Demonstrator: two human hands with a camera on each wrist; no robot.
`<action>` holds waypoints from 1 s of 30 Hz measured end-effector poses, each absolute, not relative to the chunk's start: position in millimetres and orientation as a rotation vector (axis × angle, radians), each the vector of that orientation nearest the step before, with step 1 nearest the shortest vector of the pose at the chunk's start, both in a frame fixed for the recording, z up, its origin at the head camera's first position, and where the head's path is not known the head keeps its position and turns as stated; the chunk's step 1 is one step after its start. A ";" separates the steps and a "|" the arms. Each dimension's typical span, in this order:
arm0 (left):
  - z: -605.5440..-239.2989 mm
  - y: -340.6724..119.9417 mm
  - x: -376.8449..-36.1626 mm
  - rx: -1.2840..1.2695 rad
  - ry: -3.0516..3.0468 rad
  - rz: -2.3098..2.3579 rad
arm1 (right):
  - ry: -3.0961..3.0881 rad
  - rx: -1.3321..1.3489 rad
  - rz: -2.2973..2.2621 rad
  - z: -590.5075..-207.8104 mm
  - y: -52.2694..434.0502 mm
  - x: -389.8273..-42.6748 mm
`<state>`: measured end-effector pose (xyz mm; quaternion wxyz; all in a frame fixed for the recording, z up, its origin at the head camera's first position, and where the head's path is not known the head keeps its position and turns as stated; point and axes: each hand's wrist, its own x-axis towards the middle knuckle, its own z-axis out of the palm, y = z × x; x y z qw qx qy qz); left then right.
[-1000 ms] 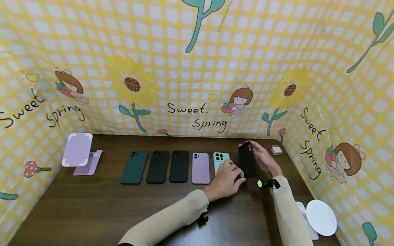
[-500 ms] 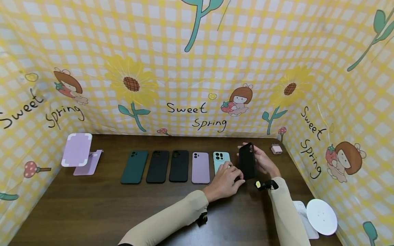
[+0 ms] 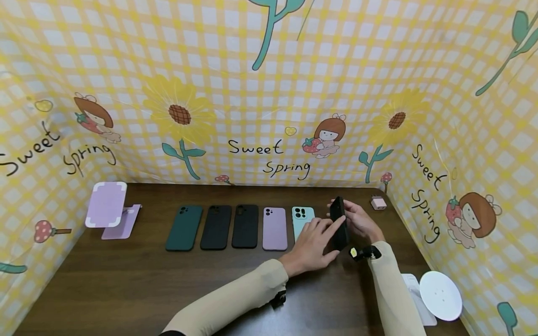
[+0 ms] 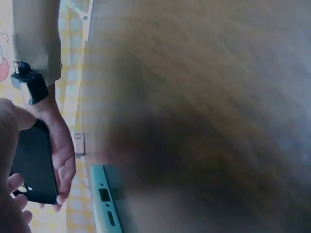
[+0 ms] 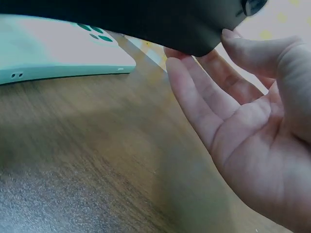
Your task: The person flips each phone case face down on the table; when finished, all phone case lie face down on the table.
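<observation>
A black phone case [image 3: 343, 236] stands tilted up on the right of the row, nearly edge-on in the head view. My right hand [image 3: 362, 223] pinches its camera end between thumb and fingers, as the right wrist view shows. My left hand [image 3: 311, 245] grips it from the other side, thumb at the lower end and index finger reaching up over its face. In the left wrist view the broad side of the black phone case [image 4: 36, 162] faces the camera, fingertips at its edge. Beneath the left hand lies a mint phone case [image 3: 301, 215], partly covered.
Left of the mint one lie a lilac case [image 3: 275, 229], two black cases [image 3: 244, 227] and a dark green case [image 3: 184, 228]. A lilac stand [image 3: 106, 205] is far left, a charger plug [image 3: 378, 202] back right, a white round-topped stand [image 3: 440, 296] front right.
The black phone case has turned more edge-on and shifted slightly right. My left index finger has moved up from its lower edge onto its face; the right hand keeps its hold.
</observation>
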<state>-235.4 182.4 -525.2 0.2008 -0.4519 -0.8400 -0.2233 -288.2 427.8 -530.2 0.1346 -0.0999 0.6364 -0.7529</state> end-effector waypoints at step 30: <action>-525.0 183.2 -230.0 -0.960 -2.448 -0.695 | 2.153 0.023 -2.152 -531.0 439.6 -284.7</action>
